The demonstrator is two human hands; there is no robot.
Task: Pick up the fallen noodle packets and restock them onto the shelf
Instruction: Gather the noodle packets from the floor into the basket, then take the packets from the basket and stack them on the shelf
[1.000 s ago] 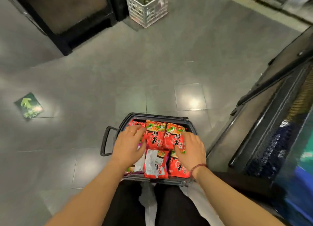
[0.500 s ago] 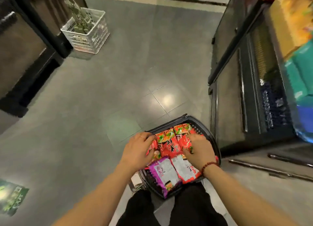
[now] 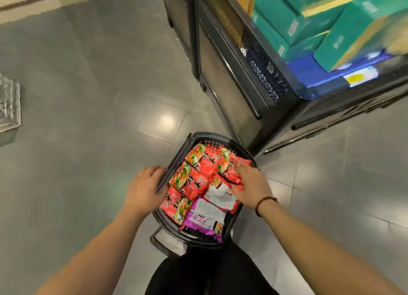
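Observation:
A black plastic basket (image 3: pixel 217 138) stands on the floor in front of my knees, filled with several red noodle packets (image 3: pixel 194 181) and a purple one (image 3: pixel 202 219). My left hand (image 3: pixel 145 187) grips the basket's left rim, fingers curled over the edge. My right hand (image 3: pixel 248 185) lies on the packets at the right side, its fingers curled round a red packet (image 3: pixel 235 165). Just beyond the basket stands the dark shelf unit (image 3: pixel 240 89).
Teal boxes (image 3: pixel 344 32) and a blue box (image 3: pixel 318 80) fill the shelf at upper right. A white crate (image 3: pixel 10 104) sits at the left edge. Grey tiled floor (image 3: pixel 88 85) stretches to the left and ahead.
My view has swung right toward the shelf. My left hand moved off the packets onto the basket's left rim. My right hand stayed on the packets at the right.

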